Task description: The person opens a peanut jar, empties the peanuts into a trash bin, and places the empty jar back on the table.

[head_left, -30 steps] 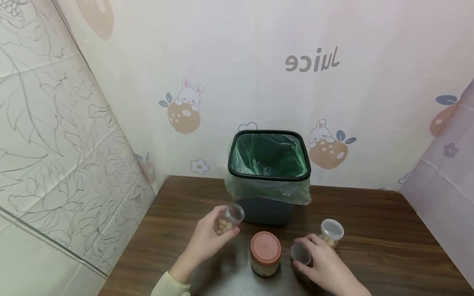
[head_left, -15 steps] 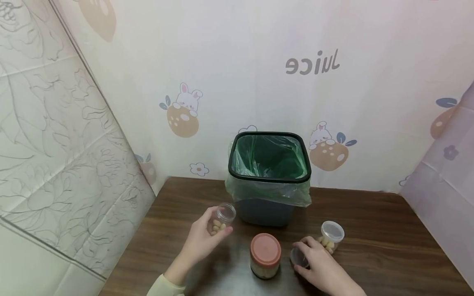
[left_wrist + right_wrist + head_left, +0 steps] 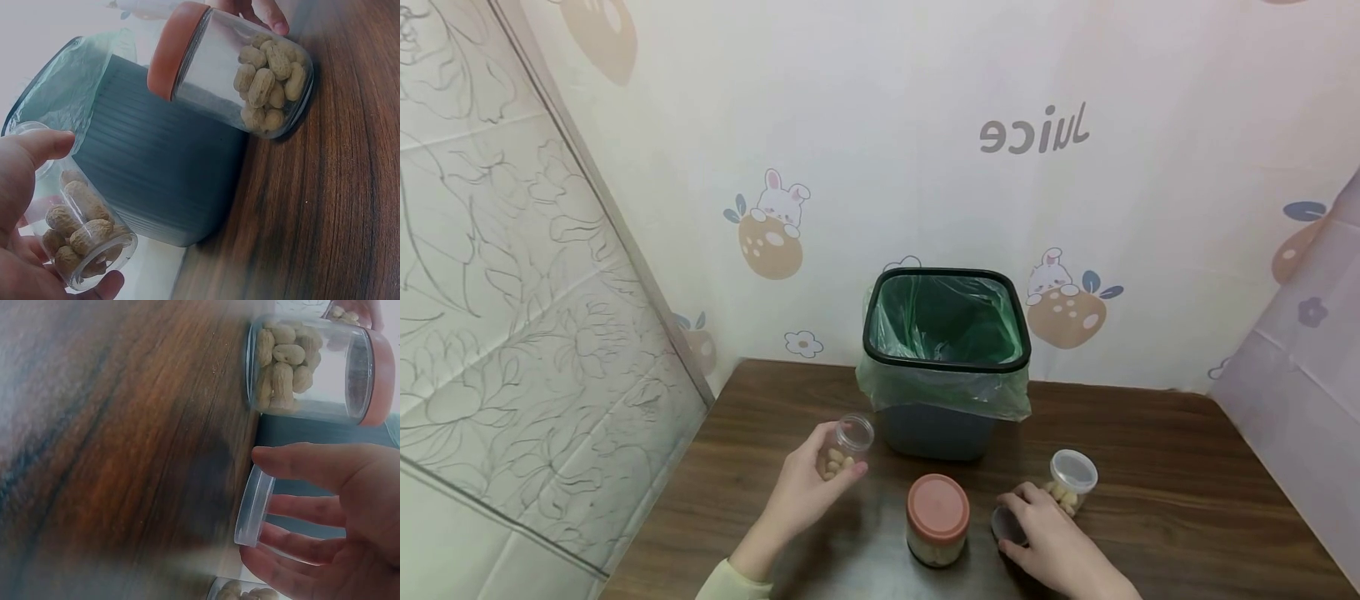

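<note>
My left hand [image 3: 797, 483] grips a small clear jar [image 3: 94, 234] of unshelled peanuts above the table. Its mouth is uncovered and tips toward the bin. Held between the thumb and fingers of my right hand [image 3: 1060, 537] is a round translucent lid [image 3: 254, 509], close over the tabletop. Between the two hands stands a larger glass jar [image 3: 250, 78] with an orange-pink lid [image 3: 938, 507], partly filled with peanuts. A second small jar [image 3: 1072, 477] of peanuts, with a translucent whitish lid on, stands just beyond my right hand, which hides part of it.
Behind the jars stands a dark bin [image 3: 936, 433] lined with a green bag [image 3: 943, 385], its black rim [image 3: 947, 364] holding the bag. The dark wooden table [image 3: 1157, 467] meets a patterned curtain-like wall [image 3: 865, 125] at the back.
My left hand has drawn the uncovered jar to the left, away from the bin. My right hand, still holding the lid, has shifted only slightly.
</note>
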Motion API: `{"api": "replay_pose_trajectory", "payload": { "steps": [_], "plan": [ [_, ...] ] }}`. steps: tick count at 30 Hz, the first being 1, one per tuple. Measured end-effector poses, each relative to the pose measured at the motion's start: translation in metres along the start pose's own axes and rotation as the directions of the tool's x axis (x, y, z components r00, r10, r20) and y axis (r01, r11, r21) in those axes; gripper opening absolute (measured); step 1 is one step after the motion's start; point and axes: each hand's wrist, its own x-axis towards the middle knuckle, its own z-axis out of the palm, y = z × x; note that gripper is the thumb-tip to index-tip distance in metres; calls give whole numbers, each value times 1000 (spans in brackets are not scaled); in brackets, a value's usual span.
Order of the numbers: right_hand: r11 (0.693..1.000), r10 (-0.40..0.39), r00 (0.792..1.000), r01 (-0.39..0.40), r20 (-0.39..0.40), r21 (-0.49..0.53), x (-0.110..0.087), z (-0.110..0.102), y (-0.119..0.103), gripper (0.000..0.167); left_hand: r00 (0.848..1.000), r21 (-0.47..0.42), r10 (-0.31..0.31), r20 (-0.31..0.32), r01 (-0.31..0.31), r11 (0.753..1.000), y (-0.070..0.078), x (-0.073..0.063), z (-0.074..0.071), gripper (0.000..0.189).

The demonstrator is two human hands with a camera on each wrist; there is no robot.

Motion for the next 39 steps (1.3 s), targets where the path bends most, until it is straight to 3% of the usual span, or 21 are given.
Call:
{"api": "replay_pose_trajectory", "payload": {
  "steps": [19,30,39],
  "plan": [
    [998,5,1000,-4,11,-58,3,7,3,51,1000,-5,-12,1,12,1000,-1,-2,-2,55],
    [998,45,998,-44,50,-36,10,8,3,53,1000,-9,-9,3,9,1000,-1,-2,-2,54],
    [998,46,999,-45,19,-51,7,9,-2,54,1000,-4,-10,0,10,1000,1,-2,-2,55]
  ]
}}
